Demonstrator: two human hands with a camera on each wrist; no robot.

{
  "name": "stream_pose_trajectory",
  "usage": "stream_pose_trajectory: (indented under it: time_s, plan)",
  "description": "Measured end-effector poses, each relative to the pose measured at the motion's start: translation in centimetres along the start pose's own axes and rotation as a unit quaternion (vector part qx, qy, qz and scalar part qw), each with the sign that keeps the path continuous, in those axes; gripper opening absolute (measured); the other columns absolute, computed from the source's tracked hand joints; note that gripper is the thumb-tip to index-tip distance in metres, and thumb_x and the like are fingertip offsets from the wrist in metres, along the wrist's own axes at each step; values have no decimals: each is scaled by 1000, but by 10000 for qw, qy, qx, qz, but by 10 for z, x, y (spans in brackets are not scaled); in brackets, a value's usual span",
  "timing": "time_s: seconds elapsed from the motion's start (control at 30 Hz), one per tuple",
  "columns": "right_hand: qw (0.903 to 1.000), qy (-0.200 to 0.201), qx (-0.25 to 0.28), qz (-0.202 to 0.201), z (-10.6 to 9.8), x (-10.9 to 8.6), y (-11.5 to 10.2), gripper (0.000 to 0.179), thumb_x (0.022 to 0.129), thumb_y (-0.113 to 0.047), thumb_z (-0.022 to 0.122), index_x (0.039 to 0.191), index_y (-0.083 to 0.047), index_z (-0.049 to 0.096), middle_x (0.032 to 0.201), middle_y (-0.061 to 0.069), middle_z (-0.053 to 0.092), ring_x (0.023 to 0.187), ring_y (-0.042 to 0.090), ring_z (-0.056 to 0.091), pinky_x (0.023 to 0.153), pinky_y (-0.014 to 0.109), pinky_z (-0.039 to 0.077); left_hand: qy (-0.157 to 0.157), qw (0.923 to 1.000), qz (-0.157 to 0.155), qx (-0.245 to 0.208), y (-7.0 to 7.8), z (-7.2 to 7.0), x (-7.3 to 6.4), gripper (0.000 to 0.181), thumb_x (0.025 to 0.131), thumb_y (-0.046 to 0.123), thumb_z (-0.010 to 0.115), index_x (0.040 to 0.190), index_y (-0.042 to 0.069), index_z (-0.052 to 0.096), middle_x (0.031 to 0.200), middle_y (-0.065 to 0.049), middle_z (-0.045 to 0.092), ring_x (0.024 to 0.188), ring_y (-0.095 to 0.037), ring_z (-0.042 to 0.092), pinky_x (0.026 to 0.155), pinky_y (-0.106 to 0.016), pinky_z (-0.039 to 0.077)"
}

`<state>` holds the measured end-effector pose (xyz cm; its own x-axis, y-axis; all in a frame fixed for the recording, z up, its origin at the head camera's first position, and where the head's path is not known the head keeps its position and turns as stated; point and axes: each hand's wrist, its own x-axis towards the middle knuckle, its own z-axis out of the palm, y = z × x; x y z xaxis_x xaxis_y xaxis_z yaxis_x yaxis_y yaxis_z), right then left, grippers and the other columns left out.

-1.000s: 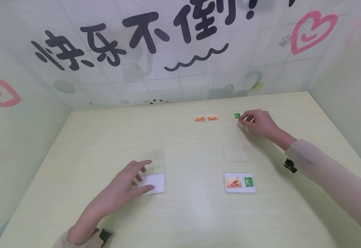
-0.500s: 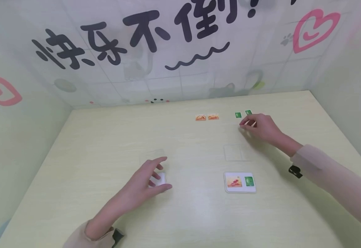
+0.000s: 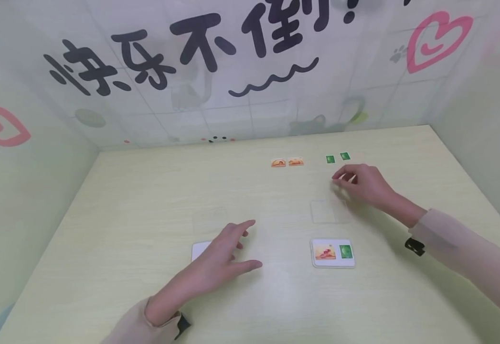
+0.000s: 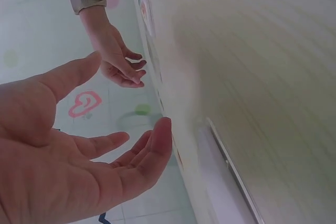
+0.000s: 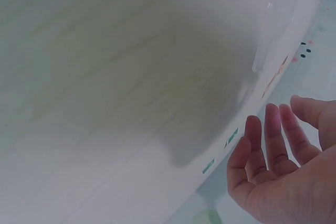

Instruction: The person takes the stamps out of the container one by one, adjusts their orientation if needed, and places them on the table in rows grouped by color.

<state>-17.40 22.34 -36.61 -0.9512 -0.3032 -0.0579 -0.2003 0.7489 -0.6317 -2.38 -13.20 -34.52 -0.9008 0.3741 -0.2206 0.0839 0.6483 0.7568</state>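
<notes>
On my feed, the left hand (image 3: pixel 217 260), fingers spread and holding nothing, hung above the table (image 3: pixel 284 306), partly hiding one white card (image 3: pixel 199 248); the right hand (image 3: pixel 363 184), loosely curled and free, hung near two green stamps (image 3: pixel 330 159). Two orange stamps (image 3: pixel 278 163) lay left of those. Another card (image 3: pixel 335 263) bore one orange stamp (image 3: pixel 324 252) and one green stamp (image 3: pixel 346 252); two clear lids (image 3: pixel 322 211) lay behind the cards

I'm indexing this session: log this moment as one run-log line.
left hand: empty, partly hiding left white card; right hand: empty, near two loose green stamp-like pieces; right white card: bears orange piece, green piece
</notes>
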Motion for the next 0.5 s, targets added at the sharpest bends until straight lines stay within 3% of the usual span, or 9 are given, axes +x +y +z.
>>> stream_pose_trajectory:
  time_s: [0.23,0.5]
  plan:
    - [9998,146,9,-116,1,-10,-1,19,102,-14,71,114,-1,75,98,16,73,82,26,64,72,35,47,-251,9996,55,80,17,9,10,86,97,38,78,165,13,32,146,-11,48,121,-27,59,99,-47,50]
    - [9997,192,-17,-161,0,-24,-8,21,103,-18,69,116,-2,75,101,15,75,83,26,63,73,36,47,-432,9986,169,254,28,19,21,90,98,43,76,167,12,28,144,-13,47,116,-23,55,102,-48,48]
